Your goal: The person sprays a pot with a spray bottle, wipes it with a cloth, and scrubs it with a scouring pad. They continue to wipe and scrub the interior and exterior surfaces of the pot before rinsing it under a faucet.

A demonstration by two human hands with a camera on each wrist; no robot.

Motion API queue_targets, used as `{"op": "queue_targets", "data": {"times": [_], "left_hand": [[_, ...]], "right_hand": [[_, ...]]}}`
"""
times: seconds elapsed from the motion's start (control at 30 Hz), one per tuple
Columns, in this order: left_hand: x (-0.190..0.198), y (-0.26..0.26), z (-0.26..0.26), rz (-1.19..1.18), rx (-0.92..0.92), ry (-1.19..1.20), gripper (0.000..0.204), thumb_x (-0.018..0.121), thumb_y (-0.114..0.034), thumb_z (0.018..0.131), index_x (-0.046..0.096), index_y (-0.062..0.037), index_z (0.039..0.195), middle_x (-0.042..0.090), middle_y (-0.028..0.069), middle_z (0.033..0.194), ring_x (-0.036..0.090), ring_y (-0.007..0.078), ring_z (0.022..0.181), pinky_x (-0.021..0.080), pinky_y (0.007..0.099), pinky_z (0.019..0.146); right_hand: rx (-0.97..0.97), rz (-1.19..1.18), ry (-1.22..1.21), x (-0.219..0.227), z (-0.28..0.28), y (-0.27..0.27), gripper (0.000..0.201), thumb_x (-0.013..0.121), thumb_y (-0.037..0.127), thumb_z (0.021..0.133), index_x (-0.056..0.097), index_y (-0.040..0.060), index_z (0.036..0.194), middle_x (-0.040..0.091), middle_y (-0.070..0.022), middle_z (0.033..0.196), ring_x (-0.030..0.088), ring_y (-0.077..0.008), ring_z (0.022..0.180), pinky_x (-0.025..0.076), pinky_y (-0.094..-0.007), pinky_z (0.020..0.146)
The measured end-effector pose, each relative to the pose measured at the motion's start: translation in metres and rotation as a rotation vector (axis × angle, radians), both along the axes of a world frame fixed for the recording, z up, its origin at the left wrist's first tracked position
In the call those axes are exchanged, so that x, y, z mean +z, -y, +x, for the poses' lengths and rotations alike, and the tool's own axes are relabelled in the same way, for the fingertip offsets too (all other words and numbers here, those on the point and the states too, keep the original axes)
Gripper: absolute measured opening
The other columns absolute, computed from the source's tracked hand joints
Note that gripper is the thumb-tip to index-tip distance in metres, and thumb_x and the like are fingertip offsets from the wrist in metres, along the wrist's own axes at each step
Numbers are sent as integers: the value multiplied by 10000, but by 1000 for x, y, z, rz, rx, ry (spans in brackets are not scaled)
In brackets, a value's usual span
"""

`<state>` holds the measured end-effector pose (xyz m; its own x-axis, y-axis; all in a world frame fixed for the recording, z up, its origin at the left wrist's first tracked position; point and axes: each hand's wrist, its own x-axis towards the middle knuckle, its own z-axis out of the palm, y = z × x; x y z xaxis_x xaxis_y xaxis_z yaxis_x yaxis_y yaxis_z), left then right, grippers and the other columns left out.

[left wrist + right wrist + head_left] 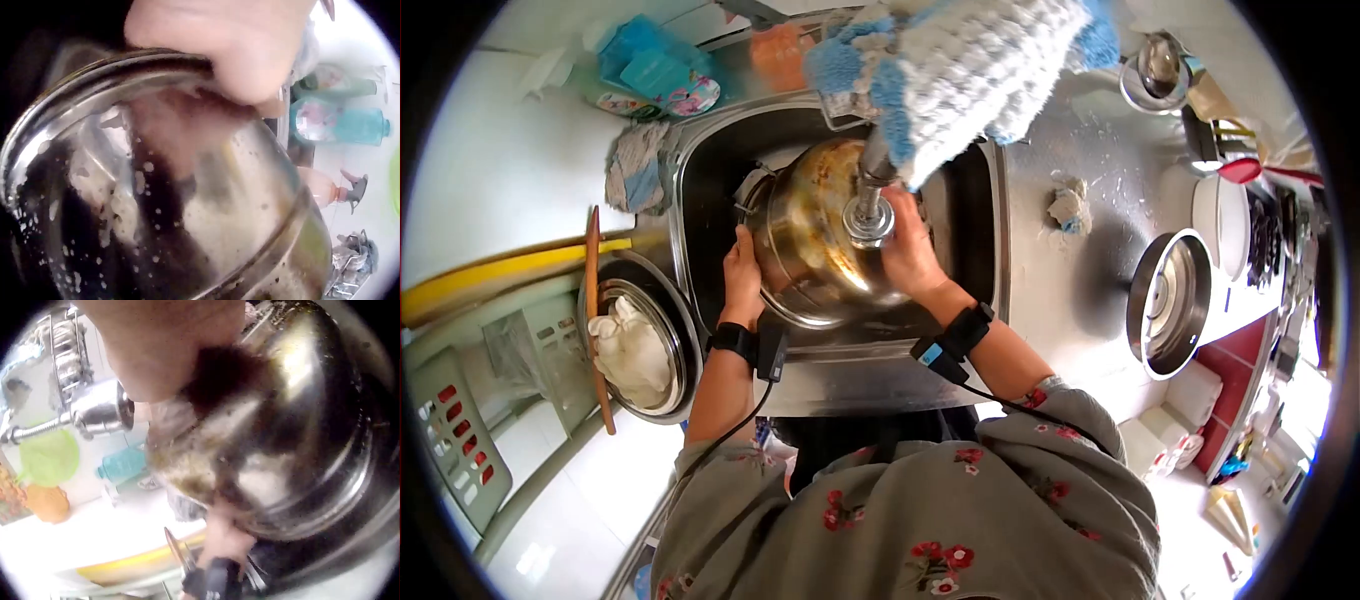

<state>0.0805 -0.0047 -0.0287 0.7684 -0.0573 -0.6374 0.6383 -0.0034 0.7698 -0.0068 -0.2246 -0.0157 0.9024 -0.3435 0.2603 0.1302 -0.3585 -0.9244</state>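
1. Two hands are working on one stainless-steel pot (815, 235), which is tilting inside one sink (683, 240), under one faucet (870, 215).
2. The left hand (742, 275) is clamping its fingers on the pot's rim, at the pot's left side.
3. The right hand (912, 250) is pressing on the pot's right side, just beside the faucet; its fingertips are hiding, so whether the fingers are lying apart or together cannot be told.
4. Brown and yellowish stains are showing on the pot's outer surface.
5. Two black wrist straps are circling the wrists, one on each.
6. One blue-and-white cloth (990, 75) is hanging at the far side, above the sink.
7. One crumpled rag (638, 168) is lying left of the sink, and one smaller scrap (1070, 207) is lying on the metal counter (1040, 290) to the right.
8. At the near left, one round metal bowl (684, 335) is holding one pale, dough-like lump (630, 350); one wooden rolling pin (594, 320) is lying across its left side.
9. Farther right, one round, shallow metal pan (1140, 310) is resting on its base.
10. Three bottles are standing beyond the pot in the left wrist view: one green (350, 86), one teal (356, 127), one orange-pink with a pump (317, 185).
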Motion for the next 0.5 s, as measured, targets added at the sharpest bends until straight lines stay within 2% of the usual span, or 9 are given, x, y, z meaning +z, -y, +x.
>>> {"op": "queue_targets", "data": {"times": [0.03,0.1,0.13,0.17,0.3,0.37,0.4,0.43,0.5], "left_hand": [[-6,-3,3,45,-39,-5,518,386,-441,962,567,31,1073,610,83,970,575,164,824,478,304,723],[-29,-13,9,135,-105,-9,512,344,-421,977,546,27,1122,600,97,1040,571,179,903,467,320,777],[-65,-30,12,155,-153,-42,492,290,-383,988,496,3,1214,567,106,1139,546,199,1001,434,334,859],[-89,-36,10,81,-175,-81,478,283,-377,986,493,-16,1219,568,105,1147,554,206,1006,448,334,859],[-70,-16,5,-152,-218,-335,456,288,-374,972,473,-69,1255,544,96,1209,548,223,1064,448,352,898],[-54,-7,-1,-218,-273,-378,530,239,-443,967,444,-85,1301,509,92,1263,507,217,1124,391,352,965],[-64,-7,2,-289,-251,-467,540,267,-487,949,416,-123,1319,498,91,1270,483,228,1148,388,419,973],[-72,-11,3,-203,-303,-482,543,272,-497,945,408,-131,1323,483,92,1282,471,235,1158,390,444,966],[-78,-15,1,-36,-401,-516,551,281,-517,935,390,-147,1330,454,94,1306,447,249,1177,394,492,953]], "right_hand": [[14,66,-168,6,-6,-9,463,473,-96,724,477,15,1173,476,-214,1167,457,-387,1101,362,-446,930],[153,-160,-187,-3,-22,-25,477,465,-90,717,472,-4,1187,462,-219,1209,446,-381,1135,345,-469,933],[251,-201,-112,4,-24,-28,467,458,-69,735,468,-12,1199,455,-212,1237,445,-374,1145,352,-462,928],[349,-244,-37,13,-25,-29,459,450,-48,753,463,-19,1211,448,-204,1265,444,-367,1154,359,-455,922],[585,-398,-25,8,-14,-22,470,479,30,806,439,16,1274,429,-133,1322,493,-303,1145,422,-390,932],[624,-490,-109,6,-4,-22,508,526,99,805,427,63,1302,405,-73,1355,537,-270,1097,505,-348,831],[648,-514,-209,9,0,-23,510,538,110,802,433,74,1300,400,-58,1360,547,-268,1083,520,-343,797],[674,-538,-312,10,3,-24,513,549,121,798,439,85,1298,394,-44,1366,557,-265,1069,536,-338,763],[579,-633,-189,-15,-1,-30,524,581,162,782,452,120,1289,403,-13,1351,554,-248,1060,545,-333,731]]}}
